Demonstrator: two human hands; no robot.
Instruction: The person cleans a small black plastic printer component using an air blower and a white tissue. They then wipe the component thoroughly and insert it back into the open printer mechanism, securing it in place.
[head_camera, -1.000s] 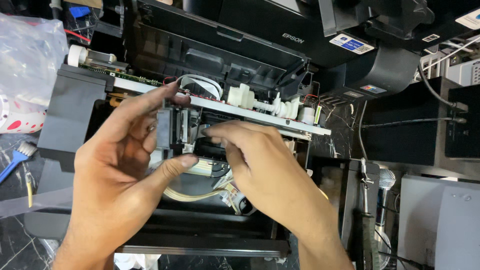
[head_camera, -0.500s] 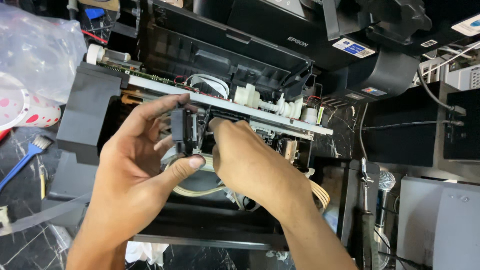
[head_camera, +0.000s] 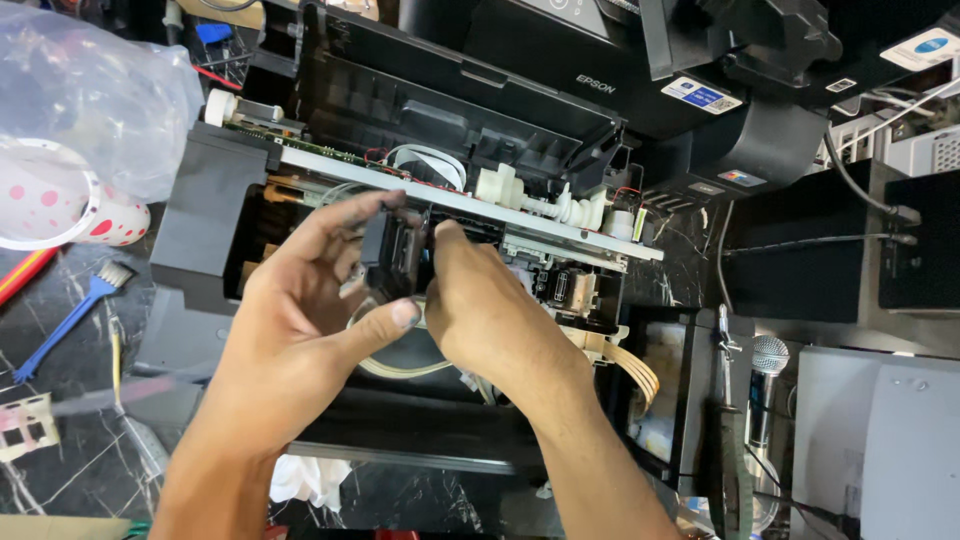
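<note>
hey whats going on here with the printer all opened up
A person has both hands inside an opened black printer on a dark marble table. The left hand pinches a small black carriage block from the front and top, and the right hand presses against it from the other side. A metal rail with white gears runs just behind. A blue brush lies off to the left.
</note>
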